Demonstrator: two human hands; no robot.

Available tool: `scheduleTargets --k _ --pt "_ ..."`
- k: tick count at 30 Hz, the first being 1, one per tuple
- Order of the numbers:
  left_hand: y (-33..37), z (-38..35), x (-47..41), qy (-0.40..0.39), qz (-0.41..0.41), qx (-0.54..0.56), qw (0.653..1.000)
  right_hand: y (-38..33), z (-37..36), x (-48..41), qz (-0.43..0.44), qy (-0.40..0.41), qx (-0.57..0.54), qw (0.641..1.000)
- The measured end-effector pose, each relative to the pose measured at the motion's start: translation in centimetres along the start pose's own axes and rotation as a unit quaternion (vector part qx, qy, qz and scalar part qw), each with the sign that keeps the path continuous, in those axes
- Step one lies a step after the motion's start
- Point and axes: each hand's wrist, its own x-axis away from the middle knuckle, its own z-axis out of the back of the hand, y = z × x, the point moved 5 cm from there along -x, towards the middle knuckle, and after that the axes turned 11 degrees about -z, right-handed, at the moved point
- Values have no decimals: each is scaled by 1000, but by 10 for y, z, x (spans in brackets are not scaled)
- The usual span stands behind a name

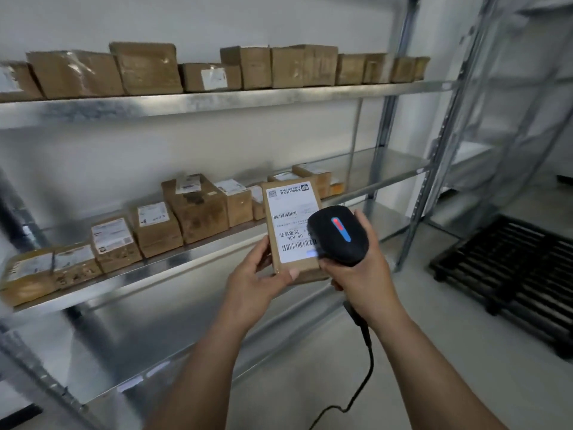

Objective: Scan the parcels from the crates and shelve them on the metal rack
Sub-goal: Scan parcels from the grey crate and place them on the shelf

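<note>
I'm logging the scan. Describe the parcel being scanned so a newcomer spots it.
In front of the metal rack, the left hand holds a flat brown parcel. Unlike the shelved boxes, it is off the rack, with a black scanner aimed at its white label.

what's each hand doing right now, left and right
Left hand: closed on the labelled parcel, thumb on its lower edge.
Right hand: closed on the black scanner, aimed at the parcel's label.
</note>
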Motion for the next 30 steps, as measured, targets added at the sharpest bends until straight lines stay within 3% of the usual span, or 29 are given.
scheduleTargets --k 14,30 --pt "-5 -211 -94 -70 -16 5 997 19 192 -100 5 78 4 997" --pt "-76 -312 -232 -111 -7 -3 994 57 251 -261 31 79 29 996"
